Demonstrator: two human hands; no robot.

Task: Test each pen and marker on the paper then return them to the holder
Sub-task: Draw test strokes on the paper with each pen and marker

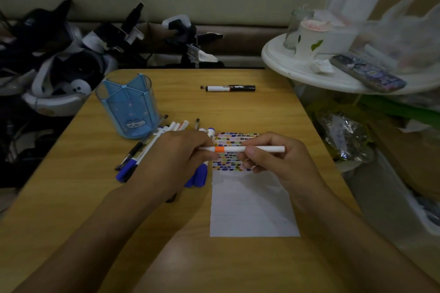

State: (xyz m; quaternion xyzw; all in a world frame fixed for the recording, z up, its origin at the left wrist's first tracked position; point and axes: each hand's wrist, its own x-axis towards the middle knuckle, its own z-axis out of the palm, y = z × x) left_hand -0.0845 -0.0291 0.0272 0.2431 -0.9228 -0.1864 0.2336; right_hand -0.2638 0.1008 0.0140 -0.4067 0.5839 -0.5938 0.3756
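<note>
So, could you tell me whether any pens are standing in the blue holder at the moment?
No, the blue holder stands with its compartments bare, while the pens lie in a pile on the table beside it.

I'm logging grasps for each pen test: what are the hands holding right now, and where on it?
Both hold one white marker with an orange band: the left hand pinches its left end, the right hand grips the barrel's middle.

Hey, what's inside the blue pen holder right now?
The blue pen holder shows only its own divider fins through the clear wall; no pens stand in it. The pile of pens lies beside it on the table. The base of its far compartments is hard to see.
</note>
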